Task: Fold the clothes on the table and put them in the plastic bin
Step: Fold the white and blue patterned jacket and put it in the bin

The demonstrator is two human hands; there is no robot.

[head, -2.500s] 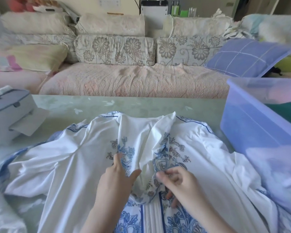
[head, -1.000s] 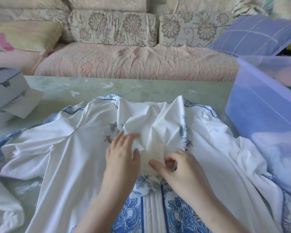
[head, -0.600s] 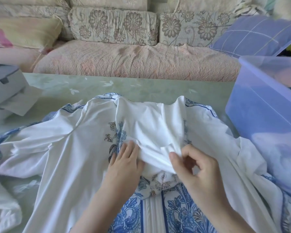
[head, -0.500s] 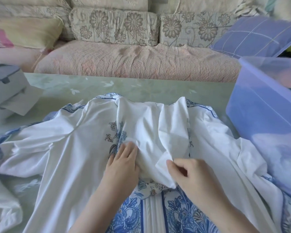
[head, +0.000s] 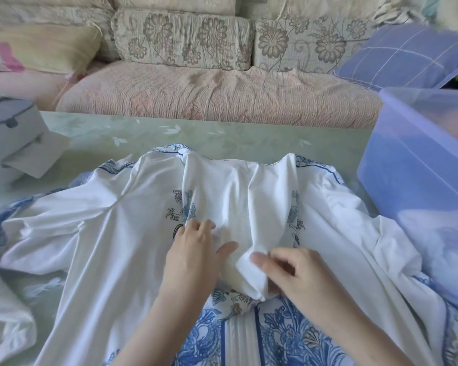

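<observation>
A white garment with blue floral print (head: 111, 233) lies spread over the green table (head: 222, 138), its white inner side mostly up. A rumpled fold of white cloth runs down its middle. My left hand (head: 193, 257) lies flat on that fold, fingers apart. My right hand (head: 291, 273) pinches the fold's lower right edge between thumb and fingers. The translucent purple plastic bin (head: 418, 165) stands at the table's right side with cloth inside, seen dimly through its wall.
A grey and white box (head: 8, 143) with a hanging flap sits at the table's left. More white fabric (head: 3, 318) bunches at the lower left. A floral sofa (head: 209, 91) with a purple checked pillow (head: 405, 56) stands behind the table.
My right hand has pulled the white fold's edge slightly down and to the right. My left hand has pressed flatter onto the fold. The blue print beside the fold shows more.
</observation>
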